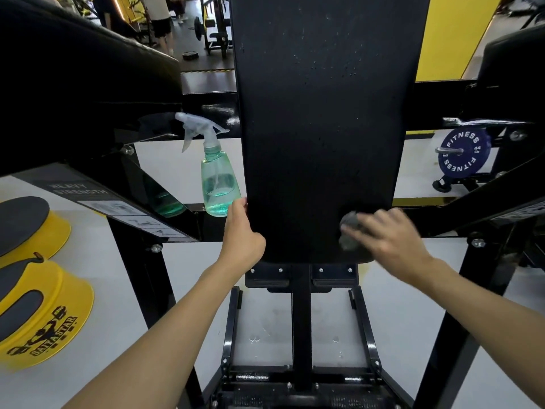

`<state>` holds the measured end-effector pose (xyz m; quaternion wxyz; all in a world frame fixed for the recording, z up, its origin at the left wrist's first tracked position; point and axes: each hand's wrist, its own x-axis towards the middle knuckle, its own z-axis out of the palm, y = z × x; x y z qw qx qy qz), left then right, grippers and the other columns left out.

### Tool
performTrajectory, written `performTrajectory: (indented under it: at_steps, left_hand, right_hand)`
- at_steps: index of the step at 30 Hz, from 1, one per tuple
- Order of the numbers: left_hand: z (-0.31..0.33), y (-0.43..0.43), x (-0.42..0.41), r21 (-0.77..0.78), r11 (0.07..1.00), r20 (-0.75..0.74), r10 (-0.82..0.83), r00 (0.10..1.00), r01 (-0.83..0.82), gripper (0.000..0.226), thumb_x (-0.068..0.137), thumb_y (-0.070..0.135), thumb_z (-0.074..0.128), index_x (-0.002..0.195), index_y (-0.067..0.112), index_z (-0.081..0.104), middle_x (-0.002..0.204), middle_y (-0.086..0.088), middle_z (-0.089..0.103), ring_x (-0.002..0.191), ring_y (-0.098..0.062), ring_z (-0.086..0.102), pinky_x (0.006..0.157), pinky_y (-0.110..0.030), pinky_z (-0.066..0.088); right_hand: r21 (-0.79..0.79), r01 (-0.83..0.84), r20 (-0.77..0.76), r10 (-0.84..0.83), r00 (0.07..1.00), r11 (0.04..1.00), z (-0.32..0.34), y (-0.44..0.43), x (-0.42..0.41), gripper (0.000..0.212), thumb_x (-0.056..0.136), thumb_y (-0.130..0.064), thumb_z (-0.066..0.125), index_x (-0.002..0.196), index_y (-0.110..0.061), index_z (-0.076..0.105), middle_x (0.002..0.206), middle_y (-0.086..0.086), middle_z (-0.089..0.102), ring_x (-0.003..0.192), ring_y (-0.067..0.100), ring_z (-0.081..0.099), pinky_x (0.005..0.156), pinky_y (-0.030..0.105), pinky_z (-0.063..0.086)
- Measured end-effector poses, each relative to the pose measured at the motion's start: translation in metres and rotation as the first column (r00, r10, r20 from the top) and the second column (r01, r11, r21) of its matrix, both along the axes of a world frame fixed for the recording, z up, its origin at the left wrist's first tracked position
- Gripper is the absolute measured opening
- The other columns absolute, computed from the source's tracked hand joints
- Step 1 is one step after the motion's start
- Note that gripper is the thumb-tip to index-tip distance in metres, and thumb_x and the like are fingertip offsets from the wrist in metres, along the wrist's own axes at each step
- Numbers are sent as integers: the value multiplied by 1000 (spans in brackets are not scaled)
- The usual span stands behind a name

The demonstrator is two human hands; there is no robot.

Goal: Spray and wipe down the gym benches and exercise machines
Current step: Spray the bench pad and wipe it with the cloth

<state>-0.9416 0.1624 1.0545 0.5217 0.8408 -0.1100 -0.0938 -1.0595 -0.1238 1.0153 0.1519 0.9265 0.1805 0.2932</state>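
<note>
The left hand (pixel 243 234) grips the left edge of the black pad (pixel 321 128) low down, thumb in front. The right hand (pixel 386 231), blurred and with fingers spread, presses a grey cloth (pixel 349 224) against the pad's lower right corner. A green spray bottle (pixel 218 184) stands upright on the frame bar (pixel 194 207), just beside the left hand.

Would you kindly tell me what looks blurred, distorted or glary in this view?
Head view: the right hand and crumpled grey cloth are motion-blurred; the left hand on the black padded bench back is sharp; the translucent green spray bottle mirrors in the glossy black panel; wide-angle distortion bows the edges.
</note>
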Motion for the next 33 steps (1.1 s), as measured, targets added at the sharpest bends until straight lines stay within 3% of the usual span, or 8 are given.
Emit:
performTrajectory:
  at_steps: [4,7,9,15,19,22,27,33]
  left_hand:
    - [-4,1,-2,19,1000,-7,-9,1000,9,78,81,-18,63,141,23,34,136,2,47,125,-17,49,102,-26,46]
    - [-7,6,-5,28,998,-34,-48,998,49,79,83,-18,61,142,25,32,135,3,48,125,-14,48,105,-28,46]
    - [-11,9,-8,41,996,-57,-75,996,77,73,87,-12,63,142,25,33,133,4,50,123,-13,51,105,-29,45]
    - [-33,10,-16,83,994,-69,-61,996,67,75,88,-11,61,146,23,30,138,1,45,126,-14,47,99,-21,37]
    - [-36,8,-16,85,995,-80,-45,996,52,77,86,-15,60,146,22,30,139,0,45,128,-15,47,98,-20,38]
    - [-36,8,-16,86,995,-82,-47,996,54,77,86,-16,60,146,22,30,138,0,45,127,-16,47,97,-19,38]
    - [-38,6,-16,83,996,-54,-28,998,33,74,85,-17,59,143,20,32,135,-2,45,123,-15,48,94,-18,38]
    - [-40,8,-17,69,997,-51,-33,998,37,75,85,-15,59,145,21,31,135,-1,45,123,-14,48,92,-16,38]
  right_hand:
    - [242,105,176,-150,973,965,-11,11,2,52,83,14,53,129,-8,61,112,18,51,73,30,45,63,40,32]
    - [24,39,-20,-38,999,999,-37,12,-18,62,78,12,50,137,-9,52,114,17,51,77,31,45,66,41,36]
    - [-34,3,-44,-4,999,999,-24,-3,-17,52,88,6,40,134,-10,58,116,17,56,79,31,48,69,42,37]
    - [331,120,225,-202,953,936,-15,-5,-4,45,88,14,54,128,-5,62,106,21,53,74,31,46,64,41,32]
    - [64,44,5,-44,999,997,-61,-1,-31,54,88,7,38,140,-7,45,111,19,52,77,31,43,70,42,33]
    - [-112,-37,-123,24,992,993,-46,-16,-32,59,80,5,51,138,-9,52,114,17,54,83,32,46,76,44,36]
    - [209,103,110,-129,986,972,-36,2,-16,47,88,11,40,126,-4,63,111,19,49,76,30,42,65,40,30]
    - [-71,-40,-88,34,996,997,-57,16,-25,48,90,4,38,132,-6,59,109,17,56,81,31,44,71,42,34]
